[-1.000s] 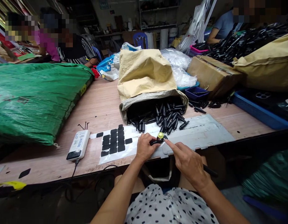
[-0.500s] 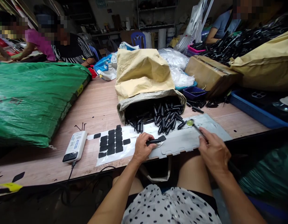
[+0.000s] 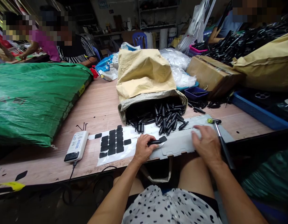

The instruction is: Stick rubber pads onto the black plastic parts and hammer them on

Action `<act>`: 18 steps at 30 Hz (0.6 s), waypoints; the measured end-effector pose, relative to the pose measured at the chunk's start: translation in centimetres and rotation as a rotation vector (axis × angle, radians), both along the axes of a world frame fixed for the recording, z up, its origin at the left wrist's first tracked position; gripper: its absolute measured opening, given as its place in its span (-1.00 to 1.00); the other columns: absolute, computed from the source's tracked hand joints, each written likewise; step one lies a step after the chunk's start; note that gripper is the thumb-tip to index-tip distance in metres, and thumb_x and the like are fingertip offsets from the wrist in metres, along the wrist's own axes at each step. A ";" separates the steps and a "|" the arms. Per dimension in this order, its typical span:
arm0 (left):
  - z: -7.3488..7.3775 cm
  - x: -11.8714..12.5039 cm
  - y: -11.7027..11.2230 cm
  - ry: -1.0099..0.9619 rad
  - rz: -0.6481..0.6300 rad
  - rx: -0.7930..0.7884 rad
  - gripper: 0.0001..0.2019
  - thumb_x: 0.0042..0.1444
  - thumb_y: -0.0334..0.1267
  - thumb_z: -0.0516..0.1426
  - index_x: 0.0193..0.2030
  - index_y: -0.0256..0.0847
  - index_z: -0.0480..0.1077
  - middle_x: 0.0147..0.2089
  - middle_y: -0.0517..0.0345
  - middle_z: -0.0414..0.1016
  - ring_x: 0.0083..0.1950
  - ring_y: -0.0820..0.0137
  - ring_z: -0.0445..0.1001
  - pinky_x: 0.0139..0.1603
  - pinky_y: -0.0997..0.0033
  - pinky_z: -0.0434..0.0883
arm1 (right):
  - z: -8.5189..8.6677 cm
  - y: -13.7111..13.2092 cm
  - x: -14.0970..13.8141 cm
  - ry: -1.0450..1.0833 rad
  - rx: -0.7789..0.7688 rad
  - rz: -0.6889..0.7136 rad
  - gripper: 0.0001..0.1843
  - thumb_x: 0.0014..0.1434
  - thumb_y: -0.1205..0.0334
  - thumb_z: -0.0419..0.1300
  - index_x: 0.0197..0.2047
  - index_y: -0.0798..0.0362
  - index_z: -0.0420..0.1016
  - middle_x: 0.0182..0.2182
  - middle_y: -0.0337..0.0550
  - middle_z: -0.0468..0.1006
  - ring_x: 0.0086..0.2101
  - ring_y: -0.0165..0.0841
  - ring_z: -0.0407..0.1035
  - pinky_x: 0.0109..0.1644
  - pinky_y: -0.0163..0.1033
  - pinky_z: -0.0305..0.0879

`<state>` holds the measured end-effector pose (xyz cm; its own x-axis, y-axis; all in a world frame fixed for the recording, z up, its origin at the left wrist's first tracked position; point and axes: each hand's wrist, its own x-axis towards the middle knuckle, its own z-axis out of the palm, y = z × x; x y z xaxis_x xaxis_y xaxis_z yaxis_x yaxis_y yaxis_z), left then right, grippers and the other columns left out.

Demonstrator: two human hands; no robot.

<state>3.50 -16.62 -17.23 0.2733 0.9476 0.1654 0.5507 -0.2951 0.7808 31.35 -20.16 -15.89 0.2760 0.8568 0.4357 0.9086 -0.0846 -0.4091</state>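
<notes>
My left hand (image 3: 145, 147) is closed around a black pen-shaped part (image 3: 155, 142), held level just above the grey board (image 3: 178, 143). A black rounded patch (image 3: 162, 139) sits by the part's right end. My right hand (image 3: 208, 144) hovers over the board with thumb and fingers apart, holding nothing. Just right of it lies a hammer (image 3: 220, 134), its yellow-green face on the board and its black handle jutting past the table edge. Many similar black parts (image 3: 164, 119) spill from the mouth of a tan sack (image 3: 145, 71) beyond my hands.
A white sheet of black rounded patches (image 3: 112, 141) and a white power bank (image 3: 76, 146) with a cable lie to the left. A green sack (image 3: 36, 99) fills the far left. At right stand a purple tray (image 3: 195, 93), a cardboard box (image 3: 211, 76) and a blue tray (image 3: 253, 110). Other people sit beyond.
My right hand has let go of the hammer, which now lies at the right of the board, and has moved slightly left with fingers apart. My left hand keeps its hold.
</notes>
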 end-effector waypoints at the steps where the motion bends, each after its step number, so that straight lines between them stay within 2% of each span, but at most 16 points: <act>1: 0.0 0.0 0.0 0.001 0.000 0.000 -0.85 0.05 -0.35 0.36 -0.25 -0.12 0.51 -0.26 0.21 0.54 -0.13 0.28 0.39 -0.05 0.31 0.30 | 0.2 0.0 -1.9 0.106 -0.025 0.190 -0.70 0.32 0.15 0.10 0.02 0.08 0.49 -0.16 0.02 0.53 -0.15 -0.18 0.39 -0.05 -0.09 0.31; 3: 0.1 0.0 -0.1 0.006 -0.003 0.000 -0.85 0.05 -0.33 0.37 -0.25 -0.13 0.52 -0.25 0.20 0.54 -0.13 0.28 0.40 -0.05 0.30 0.29 | 0.3 0.0 -5.2 0.190 -0.129 0.436 -0.75 0.35 0.07 0.12 -0.03 0.02 0.46 -0.25 -0.11 0.54 -0.23 -0.27 0.39 -0.13 -0.19 0.29; 5: 0.0 -0.1 -0.1 0.006 -0.011 0.000 -0.85 0.05 -0.31 0.37 -0.25 -0.13 0.52 -0.26 0.20 0.55 -0.14 0.28 0.40 -0.05 0.28 0.28 | 0.1 -0.1 -7.5 0.091 -0.173 0.525 -0.80 0.35 0.06 0.16 -0.10 0.00 0.45 -0.29 -0.15 0.53 -0.23 -0.26 0.36 -0.17 -0.20 0.23; 8: -0.3 -0.2 0.0 -0.005 -0.020 -0.001 -0.87 0.06 -0.30 0.36 -0.26 -0.15 0.52 -0.27 0.19 0.54 -0.14 0.28 0.40 -0.05 0.27 0.28 | -0.4 0.0 -9.1 -0.068 -0.168 0.555 -0.85 0.36 0.11 0.14 -0.18 0.00 0.44 -0.31 -0.14 0.51 -0.25 -0.25 0.30 -0.23 -0.19 0.14; 10: -0.6 -0.2 0.1 -0.003 -0.026 0.004 -0.88 0.06 -0.30 0.35 -0.27 -0.15 0.52 -0.27 0.18 0.54 -0.13 0.27 0.40 -0.04 0.25 0.27 | -0.8 0.3 -9.4 -0.098 -0.155 0.581 -0.85 0.38 0.16 0.12 -0.21 0.00 0.42 -0.32 -0.14 0.50 -0.25 -0.25 0.27 -0.23 -0.19 0.11; 14: -1.1 -0.4 0.3 0.009 -0.045 0.029 -0.91 0.08 -0.31 0.32 -0.26 -0.15 0.52 -0.27 0.16 0.53 -0.10 0.24 0.40 -0.02 0.23 0.26 | -1.7 0.9 -9.4 -0.058 -0.118 0.632 -0.80 0.39 0.25 0.08 -0.32 0.01 0.36 -0.38 -0.16 0.46 -0.28 -0.28 0.25 -0.20 -0.19 0.11; 18: -1.0 -0.6 0.3 0.022 -0.074 0.020 -0.93 0.14 -0.26 0.28 -0.24 -0.16 0.54 -0.26 0.14 0.54 -0.10 0.24 0.38 -0.01 0.21 0.26 | -1.9 1.2 -9.1 0.045 -0.106 0.660 -0.74 0.38 0.21 0.11 -0.39 0.01 0.29 -0.43 -0.19 0.41 -0.34 -0.31 0.24 -0.23 -0.21 0.11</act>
